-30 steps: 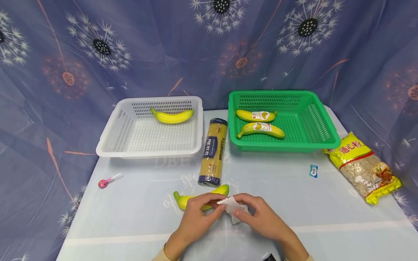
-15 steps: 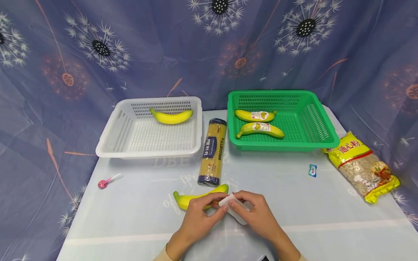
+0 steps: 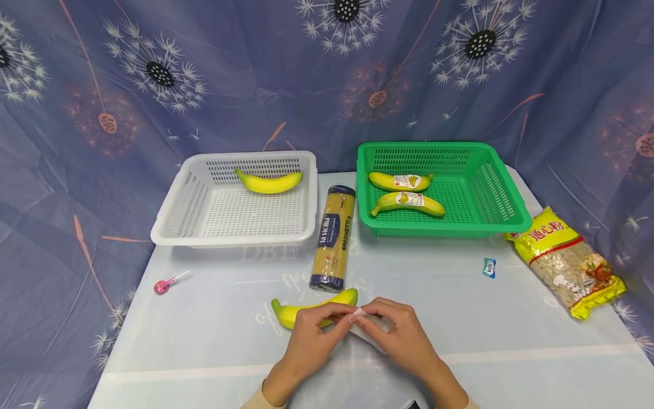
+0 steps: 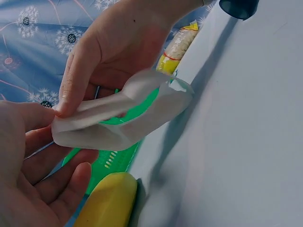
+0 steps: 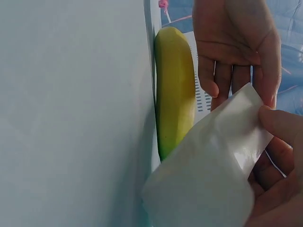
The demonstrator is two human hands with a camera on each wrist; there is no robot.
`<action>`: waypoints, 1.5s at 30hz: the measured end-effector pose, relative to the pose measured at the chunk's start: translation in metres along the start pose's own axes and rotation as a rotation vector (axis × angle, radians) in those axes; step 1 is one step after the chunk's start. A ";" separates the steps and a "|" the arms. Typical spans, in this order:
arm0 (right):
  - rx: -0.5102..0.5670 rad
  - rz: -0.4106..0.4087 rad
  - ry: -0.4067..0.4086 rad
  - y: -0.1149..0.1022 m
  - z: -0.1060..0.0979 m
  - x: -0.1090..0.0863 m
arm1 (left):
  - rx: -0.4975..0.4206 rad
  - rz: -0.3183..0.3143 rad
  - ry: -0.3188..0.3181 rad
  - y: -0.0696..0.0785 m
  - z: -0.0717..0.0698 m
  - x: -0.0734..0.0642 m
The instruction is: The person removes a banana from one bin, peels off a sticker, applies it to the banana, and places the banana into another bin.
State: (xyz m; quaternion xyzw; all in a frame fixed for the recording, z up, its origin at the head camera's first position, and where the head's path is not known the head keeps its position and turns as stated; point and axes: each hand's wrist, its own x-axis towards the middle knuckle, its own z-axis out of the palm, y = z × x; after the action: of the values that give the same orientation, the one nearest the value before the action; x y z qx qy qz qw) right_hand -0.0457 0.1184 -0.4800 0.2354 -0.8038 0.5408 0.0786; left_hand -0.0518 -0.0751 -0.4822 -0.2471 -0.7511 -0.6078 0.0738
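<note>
Both hands pinch one small white sheet of glossy label paper point(image 5: 208, 161) between thumbs and fingers. In the head view my left hand point(image 3: 310, 343) and right hand point(image 3: 406, 335) meet at its upper edge and cover most of it. The left wrist view shows the paper point(image 4: 102, 137) curved into a loop, its far end hanging loose. Just behind the left fingers, a plain yellow banana point(image 3: 288, 315) with green ends lies on the table; it also shows beyond the paper as a banana point(image 5: 175, 90) in the right wrist view.
A white basket point(image 3: 232, 240) holds one plain banana point(image 3: 271, 183). The green basket point(image 3: 444, 230) holds two bananas with labels. Between them lies a spaghetti pack point(image 3: 333, 238). A lollipop point(image 3: 162, 286) is at left; a small packet point(image 3: 489, 267) and a pasta bag point(image 3: 572, 264) are at right.
My right hand has shifted slightly left, and its fingertips now meet those of my left hand. The white paper has turned and shows less between them. The banana on the table stays put.
</note>
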 end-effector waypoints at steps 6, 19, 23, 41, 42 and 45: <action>-0.041 -0.036 -0.053 0.002 -0.006 0.003 | -0.050 -0.033 -0.024 -0.004 0.000 0.000; -0.111 -0.010 -0.139 0.002 -0.019 0.013 | 0.096 -0.047 0.047 -0.004 0.000 0.007; -0.092 0.021 -0.152 0.002 -0.021 0.012 | 0.100 -0.073 0.085 -0.005 -0.004 0.008; -0.148 0.227 -0.205 0.016 -0.038 0.005 | 0.295 0.378 0.031 -0.020 -0.023 -0.002; -0.151 0.221 -0.202 0.017 -0.038 0.005 | 0.297 0.388 0.012 -0.020 -0.025 -0.003; -0.170 0.218 -0.182 0.019 -0.042 0.004 | 0.296 0.397 -0.026 -0.021 -0.033 -0.005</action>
State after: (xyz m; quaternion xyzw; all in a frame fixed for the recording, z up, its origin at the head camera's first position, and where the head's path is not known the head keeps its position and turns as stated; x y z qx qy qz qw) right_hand -0.0635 0.1617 -0.4775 0.1874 -0.8712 0.4525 -0.0341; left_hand -0.0635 -0.1105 -0.4945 -0.3843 -0.7695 -0.4615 0.2174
